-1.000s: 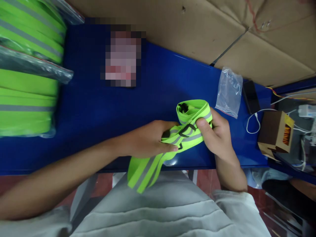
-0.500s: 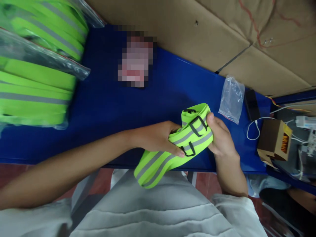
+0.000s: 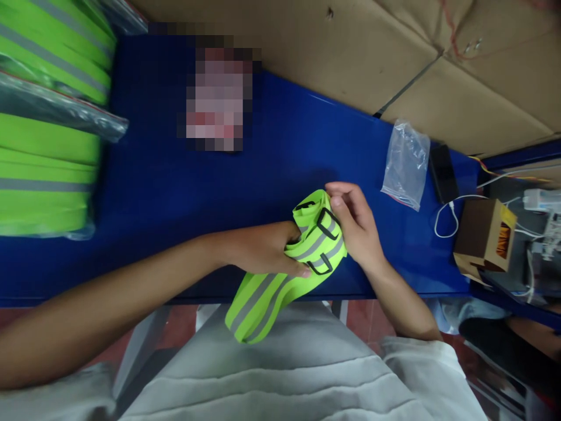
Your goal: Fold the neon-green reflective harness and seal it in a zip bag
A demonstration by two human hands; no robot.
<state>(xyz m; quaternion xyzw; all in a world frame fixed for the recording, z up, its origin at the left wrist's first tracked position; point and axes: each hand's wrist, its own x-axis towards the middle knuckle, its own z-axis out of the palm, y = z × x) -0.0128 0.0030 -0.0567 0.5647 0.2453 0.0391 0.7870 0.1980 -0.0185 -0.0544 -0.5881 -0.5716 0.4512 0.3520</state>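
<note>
A neon yellow-green reflective strap [image 3: 315, 245] with grey stripes and black buckles is bundled between my hands, over the front edge of the table. My left hand [image 3: 272, 248] grips the bundle from the left, its thumb lying beside the lower buckle. The far fingers of that hand are hidden behind the strap. At the bundle's upper right end, my right hand [image 3: 357, 225] pinches the strap's edge between thumb and fingers. A loop of the strap hangs down to the left, in front of my light grey clothing.
On the blue table [image 3: 280, 152] stand packs of green reflective straps [image 3: 46, 169] in clear plastic at left. A pixelated item [image 3: 219, 99] lies at the back. To the right are a clear zip bag [image 3: 407, 164], a black phone-like device [image 3: 443, 175], a white cable and a small cardboard box [image 3: 477, 237].
Both hands and the strap have shifted left in view, as has the whole scene. My right hand has moved up to the bundle's upper edge, with its fingers more visible.
</note>
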